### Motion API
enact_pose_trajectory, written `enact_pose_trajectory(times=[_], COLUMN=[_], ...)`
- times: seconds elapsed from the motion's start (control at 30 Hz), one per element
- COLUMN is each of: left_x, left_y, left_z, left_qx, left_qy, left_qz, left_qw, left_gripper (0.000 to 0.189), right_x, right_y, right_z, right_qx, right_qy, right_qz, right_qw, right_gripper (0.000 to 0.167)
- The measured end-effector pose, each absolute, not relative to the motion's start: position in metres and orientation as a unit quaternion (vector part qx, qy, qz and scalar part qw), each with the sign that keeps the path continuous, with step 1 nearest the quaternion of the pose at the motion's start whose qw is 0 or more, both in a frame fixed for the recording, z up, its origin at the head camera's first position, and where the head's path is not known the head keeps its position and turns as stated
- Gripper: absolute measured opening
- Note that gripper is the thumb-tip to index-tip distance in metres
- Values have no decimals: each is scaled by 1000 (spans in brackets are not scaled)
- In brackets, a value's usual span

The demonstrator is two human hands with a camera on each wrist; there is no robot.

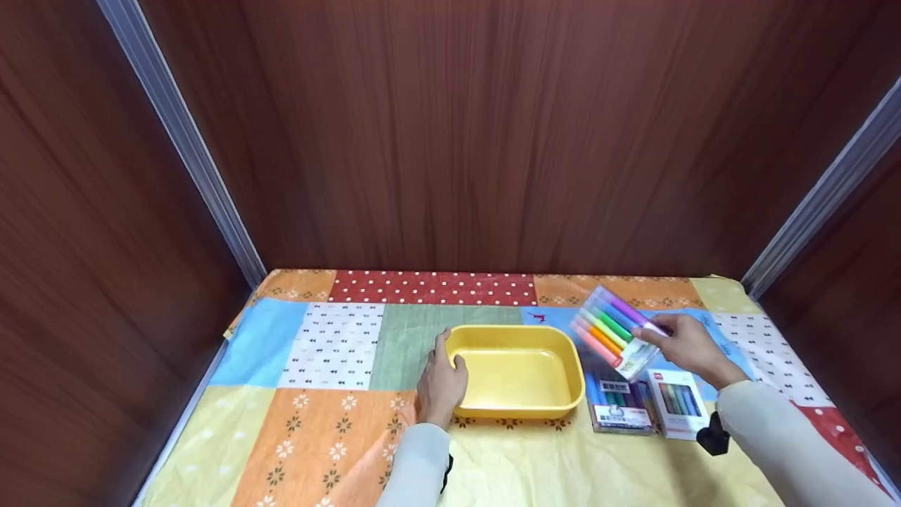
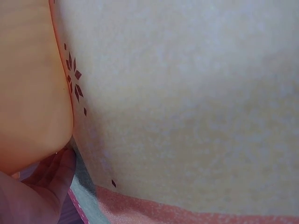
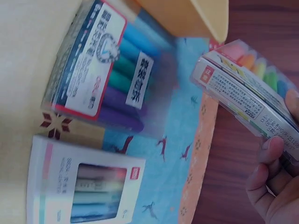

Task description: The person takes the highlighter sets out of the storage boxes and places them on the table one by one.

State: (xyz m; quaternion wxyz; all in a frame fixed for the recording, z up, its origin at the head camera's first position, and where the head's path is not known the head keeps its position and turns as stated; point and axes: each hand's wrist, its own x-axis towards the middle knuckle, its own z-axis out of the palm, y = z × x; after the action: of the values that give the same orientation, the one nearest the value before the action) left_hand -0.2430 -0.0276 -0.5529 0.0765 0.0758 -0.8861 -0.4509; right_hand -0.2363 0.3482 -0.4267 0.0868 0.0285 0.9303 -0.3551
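Note:
My left hand (image 1: 443,382) grips the left wall of a yellow plastic basin (image 1: 517,410), thumb over the rim; in the left wrist view the fingers (image 2: 63,170) curl under its corner. A clear pack of colored highlighters (image 1: 607,325) is pinched in my right hand (image 1: 686,345), raised and tilted to the right of the basin. The right wrist view shows the same highlighter pack (image 3: 247,84) between thumb and fingers. Below it on the cloth lie a clear pack of dark-colored pens (image 1: 619,408) and a white windowed box of pens (image 1: 679,405).
A patchwork-patterned cloth (image 1: 338,422) covers the table. Dark brown wood panels (image 1: 450,141) enclose it at the back and sides, with grey metal strips (image 1: 190,141) at the corners. The two packs lie side by side right of the basin.

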Motion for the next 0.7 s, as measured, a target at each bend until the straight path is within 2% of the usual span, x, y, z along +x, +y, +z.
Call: enact_pose_trajectory(times=[0.23, 0.47, 0.7], left_x=[-243, -243, -242], left_y=[-30, -28, -30], left_z=[-552, -550, -551], left_qx=[68, 70, 72], left_qy=[-884, -886, -886], left_qz=[-455, -451, -451], left_qw=[79, 77, 76], left_gripper=[50, 49, 50], right_x=[-231, -222, -211], right_y=[368, 393, 415], right_z=[-429, -427, -432], right_qx=[36, 60, 69], right_qy=[932, 928, 925], right_qz=[-352, -355, -361], right_qw=[76, 100, 97], right_gripper=[71, 84, 87])
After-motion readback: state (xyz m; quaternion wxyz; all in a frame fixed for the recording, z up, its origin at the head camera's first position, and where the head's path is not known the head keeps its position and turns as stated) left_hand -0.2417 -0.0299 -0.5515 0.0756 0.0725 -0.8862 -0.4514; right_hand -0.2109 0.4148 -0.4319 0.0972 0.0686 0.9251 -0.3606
